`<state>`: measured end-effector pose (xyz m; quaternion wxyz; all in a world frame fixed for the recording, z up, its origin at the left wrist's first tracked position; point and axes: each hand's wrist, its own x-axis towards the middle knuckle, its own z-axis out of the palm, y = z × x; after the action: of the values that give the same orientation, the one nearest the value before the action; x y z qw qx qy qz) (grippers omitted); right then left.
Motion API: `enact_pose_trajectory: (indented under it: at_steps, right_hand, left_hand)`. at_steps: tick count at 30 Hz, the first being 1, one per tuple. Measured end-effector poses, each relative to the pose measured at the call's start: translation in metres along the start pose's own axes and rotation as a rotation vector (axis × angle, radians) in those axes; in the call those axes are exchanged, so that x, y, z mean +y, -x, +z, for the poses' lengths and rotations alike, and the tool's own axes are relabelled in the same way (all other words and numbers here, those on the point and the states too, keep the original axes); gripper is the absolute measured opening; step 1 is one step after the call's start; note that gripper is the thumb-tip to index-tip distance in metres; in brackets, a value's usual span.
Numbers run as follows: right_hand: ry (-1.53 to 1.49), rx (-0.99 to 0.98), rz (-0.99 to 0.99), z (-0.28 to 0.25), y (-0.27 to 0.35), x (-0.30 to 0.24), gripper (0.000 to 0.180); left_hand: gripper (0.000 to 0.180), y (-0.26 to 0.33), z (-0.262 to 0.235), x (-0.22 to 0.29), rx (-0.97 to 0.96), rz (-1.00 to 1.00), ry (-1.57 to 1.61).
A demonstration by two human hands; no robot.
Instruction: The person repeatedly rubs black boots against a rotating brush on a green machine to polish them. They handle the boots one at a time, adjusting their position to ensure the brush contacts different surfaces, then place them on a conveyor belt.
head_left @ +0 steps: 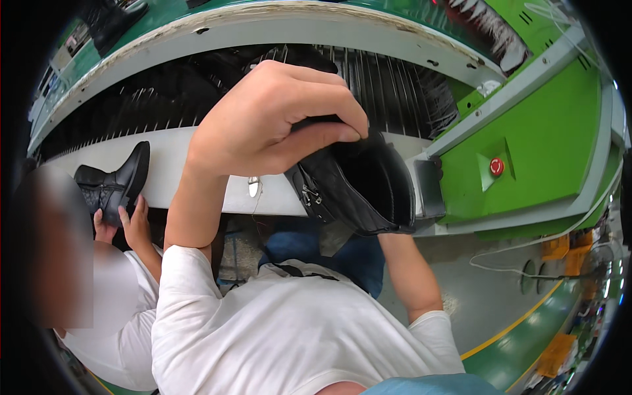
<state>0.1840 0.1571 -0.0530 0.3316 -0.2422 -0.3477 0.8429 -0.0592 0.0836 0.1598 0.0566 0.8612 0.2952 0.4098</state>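
My left hand (276,118) is raised in front of me, its fingers pinched on the top rim of a black ankle boot (359,187). The boot has a side zipper and its open shaft faces me. It hangs over the white front rail (171,158) of a conveyor. My right forearm (411,276) reaches up under the boot, and the hand itself is hidden behind it. At the left, another person's hands (131,220) hold a second black boot (112,184) against the same rail.
A belt of black slats (395,85) curves behind the rail. To the right stands a green machine housing (553,131) with a red button (496,166). Below right lies a grey floor with a yellow line (513,326) and white cables.
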Motion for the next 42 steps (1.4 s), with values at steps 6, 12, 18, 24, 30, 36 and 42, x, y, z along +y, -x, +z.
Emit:
enact_pose_trajectory:
  at_steps: [6, 12, 18, 24, 30, 36, 42]
  right_hand:
    - [0.037, 0.000, -0.012, -0.034, -0.005, 0.017, 0.025]
    - [0.072, 0.018, -0.026, -0.039, 0.000, 0.023, 0.025]
    - [0.098, 0.028, -0.052, -0.049, 0.005, 0.029, 0.026]
    - [0.188, 0.015, -0.039, -0.045, -0.001, 0.028, 0.027]
    - [0.010, -0.037, -0.070, -0.076, 0.031, 0.054, 0.042]
    - [-0.336, 0.099, -0.225, -0.097, 0.083, 0.068, 0.050]
    - [1.238, 0.237, -0.398, -0.023, 0.138, 0.040, 0.076]
  left_hand:
    - [0.014, 0.006, 0.005, -0.004, 0.088, 0.032, 0.072]
    - [0.013, 0.023, 0.019, -0.015, 0.269, -0.017, 0.278]
    - [0.088, 0.076, 0.080, -0.057, 0.408, -0.416, 0.625]
    - [0.083, 0.135, 0.185, -0.074, 0.580, -0.734, 0.504]
    - [0.076, 0.136, 0.196, -0.070, 0.752, -0.641, 0.346]
    - [0.060, 0.093, 0.177, -0.047, 0.621, -0.626, 0.265]
    - [0.049, 0.014, 0.178, -0.024, 0.582, -0.453, 0.260]
